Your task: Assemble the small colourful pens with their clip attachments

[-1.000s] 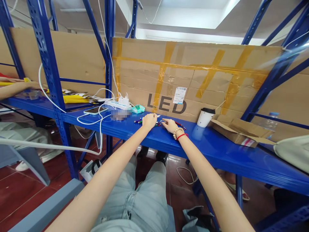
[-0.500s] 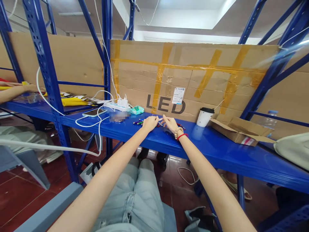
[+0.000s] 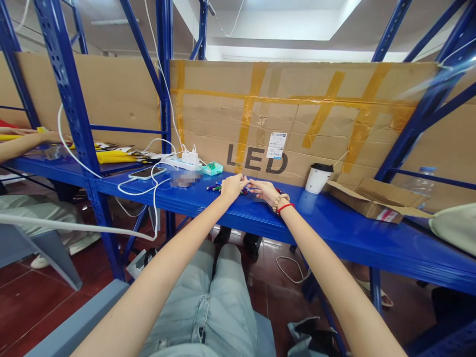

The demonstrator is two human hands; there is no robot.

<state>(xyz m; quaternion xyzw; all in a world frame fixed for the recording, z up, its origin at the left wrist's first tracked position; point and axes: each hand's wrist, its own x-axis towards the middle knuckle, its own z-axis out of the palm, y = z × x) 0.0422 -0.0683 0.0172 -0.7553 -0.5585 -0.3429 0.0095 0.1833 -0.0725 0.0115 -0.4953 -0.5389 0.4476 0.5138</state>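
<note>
Both my arms reach out to the blue shelf (image 3: 334,233). My left hand (image 3: 231,186) and my right hand (image 3: 263,189) meet fingertip to fingertip over a small cluster of coloured pens or keyrings (image 3: 214,187). Each hand pinches something tiny between thumb and fingers; I cannot make out what it is. My right wrist carries a bead bracelet and a red cord (image 3: 282,203).
A taped cardboard sheet marked LED (image 3: 256,159) stands behind the shelf. A white cup with black lid (image 3: 317,178), an open cardboard box (image 3: 375,201), a power strip (image 3: 182,162), a phone on a cable (image 3: 147,172) lie on the shelf. Another person's arm (image 3: 22,144) is at far left.
My hands have drawn together and lifted slightly off the shelf, fingertips now touching. The view shifted a little.
</note>
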